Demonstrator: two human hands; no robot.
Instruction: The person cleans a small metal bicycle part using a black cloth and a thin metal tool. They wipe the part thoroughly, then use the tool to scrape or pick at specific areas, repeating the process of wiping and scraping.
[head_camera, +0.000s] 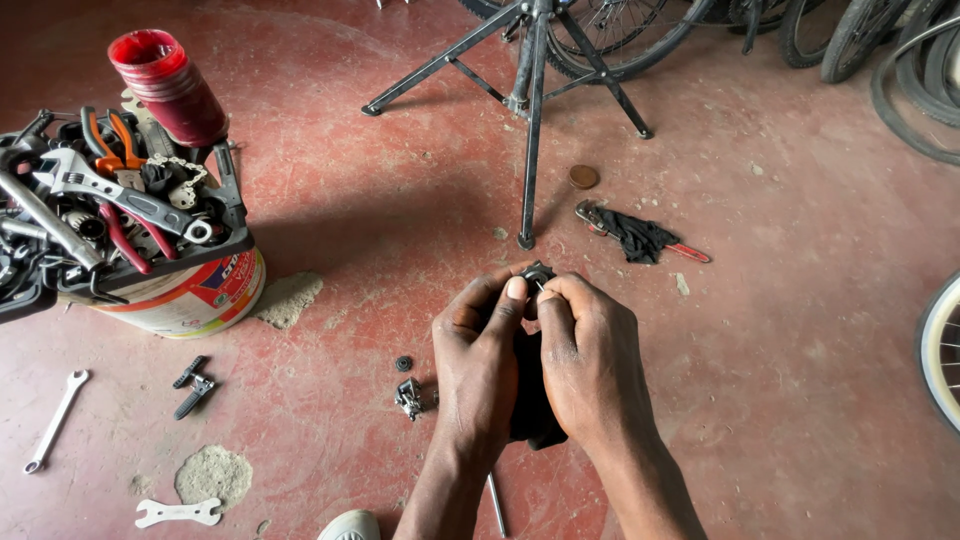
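A small black bike part (538, 274) is pinched between the fingertips of the left hand (478, 350) and the right hand (590, 355), held low over the red floor (780, 350); what kind of part it is cannot be told. A dark piece hangs between the palms. Both hands are closed on it. A firm, steady fingertip grip would seem advisable, kept over the floor so that nothing dropped rolls far. Loose small fittings (408, 397) lie just left of the hands; a repair stand (530, 90) stands beyond, and a tool tray on a bucket (190, 290) is at far left.
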